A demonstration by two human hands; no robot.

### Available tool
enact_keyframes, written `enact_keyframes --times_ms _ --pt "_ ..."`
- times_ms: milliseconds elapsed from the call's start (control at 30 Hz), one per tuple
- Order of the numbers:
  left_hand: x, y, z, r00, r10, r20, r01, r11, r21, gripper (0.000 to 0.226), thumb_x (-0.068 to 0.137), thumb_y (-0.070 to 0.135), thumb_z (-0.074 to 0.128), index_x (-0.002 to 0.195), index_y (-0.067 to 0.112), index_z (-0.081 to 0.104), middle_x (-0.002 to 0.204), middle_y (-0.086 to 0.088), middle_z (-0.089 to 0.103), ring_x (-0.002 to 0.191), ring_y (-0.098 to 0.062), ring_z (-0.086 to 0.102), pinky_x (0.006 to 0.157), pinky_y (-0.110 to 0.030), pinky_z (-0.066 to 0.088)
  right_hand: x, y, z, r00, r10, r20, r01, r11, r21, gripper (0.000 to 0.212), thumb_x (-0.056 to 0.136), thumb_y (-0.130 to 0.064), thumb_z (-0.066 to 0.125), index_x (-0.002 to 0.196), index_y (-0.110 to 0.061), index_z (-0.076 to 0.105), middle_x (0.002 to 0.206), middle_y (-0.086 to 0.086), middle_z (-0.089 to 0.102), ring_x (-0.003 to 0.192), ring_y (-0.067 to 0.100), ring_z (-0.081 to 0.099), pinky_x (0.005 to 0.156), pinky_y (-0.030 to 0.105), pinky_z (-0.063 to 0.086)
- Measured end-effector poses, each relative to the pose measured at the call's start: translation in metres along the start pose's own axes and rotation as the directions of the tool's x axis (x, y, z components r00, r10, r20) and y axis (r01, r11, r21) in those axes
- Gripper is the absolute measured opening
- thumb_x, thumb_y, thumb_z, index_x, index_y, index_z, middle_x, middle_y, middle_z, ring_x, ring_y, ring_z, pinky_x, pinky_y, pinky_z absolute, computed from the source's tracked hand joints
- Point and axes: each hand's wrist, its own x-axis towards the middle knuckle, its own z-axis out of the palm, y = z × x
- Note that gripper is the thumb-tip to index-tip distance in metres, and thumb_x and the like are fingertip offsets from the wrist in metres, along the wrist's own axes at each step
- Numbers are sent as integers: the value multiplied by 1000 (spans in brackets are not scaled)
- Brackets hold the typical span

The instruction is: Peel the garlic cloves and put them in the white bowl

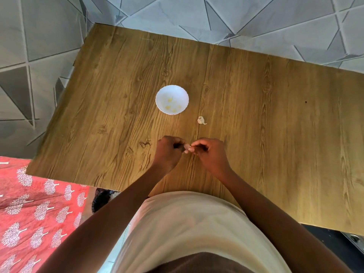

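Observation:
A small white bowl (163,91) with a scalloped rim stands near the middle of the wooden table (256,107) and holds several pale yellow peeled cloves (173,106). Just above the table's near part, my left hand (167,152) and my right hand (209,152) meet fingertip to fingertip, and both pinch one garlic clove (186,148) between them. Only a small pinkish-white bit of that clove shows between the fingers. A white piece of garlic with loose skin (201,120) lies on the table to the right of the bowl, beyond my hands.
The table's left edge drops to a grey tiled floor (39,56). A red patterned cloth (33,213) lies at the lower left. My pale-shirted torso (183,223) stands against the table's near edge.

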Motion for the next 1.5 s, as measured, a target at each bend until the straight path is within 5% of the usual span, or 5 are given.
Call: enact_keyframes --times_ms 167,333,533,733,1500 --pt "-8 1 9 995 99 -7 -99 994 47 20 94 3 68 77 6 78 68 -3 72 67 -15 66 66 -26 51 3 -2 -6 933 -359 32 348 872 -343 14 75 8 69 78 -6 69 77 4 68 71 22 63 57 32 48" --pt "-10 -5 10 989 146 19 -147 988 53 14 93 1 69 86 6 80 75 -7 75 73 -18 67 68 -27 51 4 -4 -12 871 -463 164 471 692 -548 24 58 6 78 76 -7 69 77 4 68 70 26 66 56 24 35" --pt "-17 -22 9 892 448 -56 -428 879 211 24 83 -13 69 98 3 78 87 -7 72 79 -19 65 70 -29 52 10 -9 -10 984 -87 158 112 981 -159 11 80 2 75 79 -9 78 75 1 74 68 10 67 65 23 52" --pt "-23 -23 7 839 538 -84 -514 833 203 16 92 -6 70 104 3 76 92 -5 70 78 -14 64 70 -24 52 20 -21 -21 897 330 294 -386 909 158 8 86 3 73 80 -1 76 65 11 70 58 16 64 55 25 52" --pt "-23 -19 15 867 495 -60 -453 832 319 12 89 2 74 99 1 78 83 -10 69 66 -15 59 61 -27 49 16 -20 -11 819 496 289 -560 799 217 20 87 12 65 72 0 70 54 7 63 48 13 57 47 22 44"
